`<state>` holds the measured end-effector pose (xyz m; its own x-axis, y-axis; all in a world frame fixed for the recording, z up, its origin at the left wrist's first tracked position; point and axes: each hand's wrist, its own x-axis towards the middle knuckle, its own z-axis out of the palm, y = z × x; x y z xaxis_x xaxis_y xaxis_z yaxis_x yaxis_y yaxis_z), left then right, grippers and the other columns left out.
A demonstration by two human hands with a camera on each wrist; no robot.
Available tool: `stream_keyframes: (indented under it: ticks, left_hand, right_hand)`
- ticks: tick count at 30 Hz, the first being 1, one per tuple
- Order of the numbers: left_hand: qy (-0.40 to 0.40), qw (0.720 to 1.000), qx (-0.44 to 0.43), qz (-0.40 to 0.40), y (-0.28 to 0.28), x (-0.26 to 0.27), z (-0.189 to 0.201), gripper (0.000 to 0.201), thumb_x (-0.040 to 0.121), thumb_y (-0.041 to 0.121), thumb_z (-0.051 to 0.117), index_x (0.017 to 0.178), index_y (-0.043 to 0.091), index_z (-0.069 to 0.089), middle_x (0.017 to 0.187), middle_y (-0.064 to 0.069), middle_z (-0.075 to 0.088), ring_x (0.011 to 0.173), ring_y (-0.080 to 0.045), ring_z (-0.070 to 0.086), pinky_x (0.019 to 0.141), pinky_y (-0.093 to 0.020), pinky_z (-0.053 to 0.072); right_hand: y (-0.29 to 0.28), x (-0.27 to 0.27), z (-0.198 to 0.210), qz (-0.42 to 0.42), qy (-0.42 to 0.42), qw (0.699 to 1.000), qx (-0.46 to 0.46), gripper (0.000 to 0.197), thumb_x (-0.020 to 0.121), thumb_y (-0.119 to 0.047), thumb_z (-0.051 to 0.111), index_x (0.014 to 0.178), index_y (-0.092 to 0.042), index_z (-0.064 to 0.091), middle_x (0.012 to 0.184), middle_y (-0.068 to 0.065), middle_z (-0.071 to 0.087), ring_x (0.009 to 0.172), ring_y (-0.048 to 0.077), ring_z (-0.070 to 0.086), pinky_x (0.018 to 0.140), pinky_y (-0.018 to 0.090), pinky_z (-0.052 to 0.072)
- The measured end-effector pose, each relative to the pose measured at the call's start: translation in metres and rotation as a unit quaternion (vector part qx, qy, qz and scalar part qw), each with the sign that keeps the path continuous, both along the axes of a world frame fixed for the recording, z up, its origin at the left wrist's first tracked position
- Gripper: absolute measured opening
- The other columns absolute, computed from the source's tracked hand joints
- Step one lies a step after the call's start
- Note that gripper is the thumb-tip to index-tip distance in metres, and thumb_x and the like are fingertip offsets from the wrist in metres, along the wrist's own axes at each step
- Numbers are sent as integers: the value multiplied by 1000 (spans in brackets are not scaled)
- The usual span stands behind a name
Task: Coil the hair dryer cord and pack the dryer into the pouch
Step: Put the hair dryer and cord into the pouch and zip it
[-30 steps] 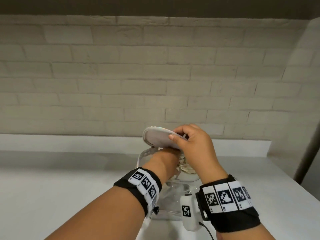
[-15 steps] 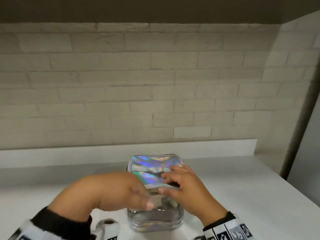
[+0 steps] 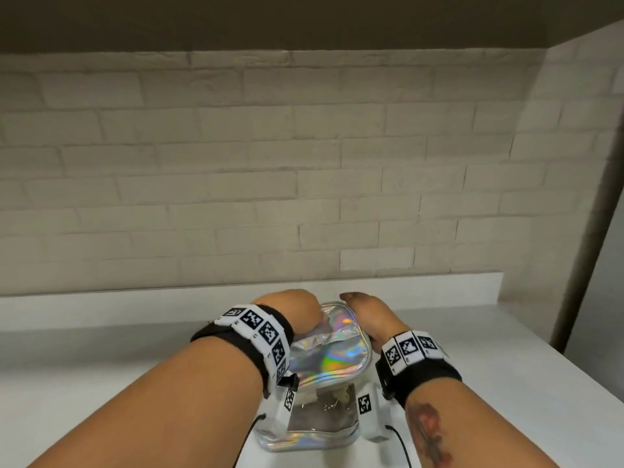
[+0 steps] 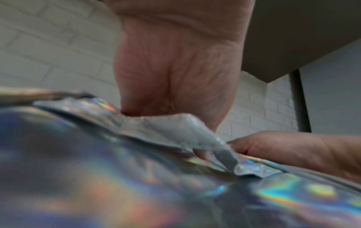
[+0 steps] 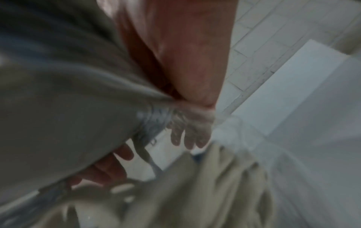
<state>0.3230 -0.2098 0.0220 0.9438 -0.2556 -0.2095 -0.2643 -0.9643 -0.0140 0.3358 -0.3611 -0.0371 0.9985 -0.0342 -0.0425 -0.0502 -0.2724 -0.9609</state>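
The iridescent pouch (image 3: 324,359) with clear walls stands on the white counter (image 3: 101,366), its lid down. Beige contents (image 3: 332,405), apparently the dryer, show dimly through the clear front wall and in the right wrist view (image 5: 215,185). My left hand (image 3: 293,309) sits on the lid's far left corner, palm (image 4: 175,69) above the lid strap (image 4: 175,128). My right hand (image 3: 368,312) grips the far right corner. Both hands' fingers hook over the far rim; fingertips (image 5: 187,137) show through the clear plastic. No cord is visible.
A pale brick wall (image 3: 270,163) and a low white ledge (image 3: 135,298) run behind the pouch. The counter's right edge (image 3: 557,383) slants close by, with a dark post (image 3: 591,231) past it. Bare counter lies to the left.
A second ago my right hand held the lid up while my left reached inside. The lid came down, and both hands have moved to its far edge.
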Motion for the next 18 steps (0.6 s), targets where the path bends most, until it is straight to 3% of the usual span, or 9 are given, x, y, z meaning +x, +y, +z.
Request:
stream_keyframes:
  ticks: [3, 6, 11, 15, 17, 18]
  left_hand:
    - [-18, 1000, -14, -14, 5, 4, -2, 42, 97, 32, 39, 123, 5, 58, 127, -16, 59, 115, -31, 55, 91, -33, 41]
    - [-28, 997, -61, -37, 13, 5, -2, 37, 96, 34, 44, 117, 9, 63, 119, -14, 63, 110, -31, 56, 89, -32, 42]
    - [-5, 994, -90, -54, 14, 3, 0, 31, 94, 35, 50, 110, 14, 67, 110, -11, 67, 104, -27, 60, 85, -32, 44]
    - [-18, 994, -92, -57, 12, 5, -4, 30, 93, 35, 53, 110, 16, 67, 110, -8, 67, 102, -25, 61, 85, -32, 46]
    - [-23, 994, -94, -55, 13, 7, -6, 29, 92, 35, 54, 109, 16, 67, 111, -7, 67, 102, -24, 60, 85, -32, 45]
    - [-26, 994, -93, -55, 13, 8, -7, 28, 92, 35, 53, 109, 17, 67, 111, -7, 67, 101, -24, 60, 84, -32, 45]
  right_hand:
    - [6, 1, 2, 19, 60, 996, 59, 38, 87, -35, 58, 109, -6, 67, 103, 13, 65, 92, 27, 62, 84, 37, 49]
    - [10, -2, 5, 66, 84, 986, 129, 40, 68, -25, 70, 96, 2, 71, 97, 24, 68, 87, 31, 63, 85, 45, 51]
    - [4, -8, 5, 91, 74, 980, 161, 27, 81, -1, 50, 97, 2, 72, 100, 21, 69, 89, 32, 64, 90, 43, 51]
    - [-2, -10, -1, 88, 36, 987, 129, 19, 80, 2, 57, 84, -4, 75, 92, 19, 70, 84, 31, 64, 88, 47, 51]
    - [-6, -10, -3, 68, -3, 992, 102, 18, 83, 1, 60, 81, -9, 74, 87, 15, 70, 79, 28, 63, 79, 43, 53]
    - [-7, -9, -3, 56, -20, 994, 87, 17, 84, 1, 61, 81, -11, 73, 83, 12, 70, 74, 24, 62, 69, 35, 54]
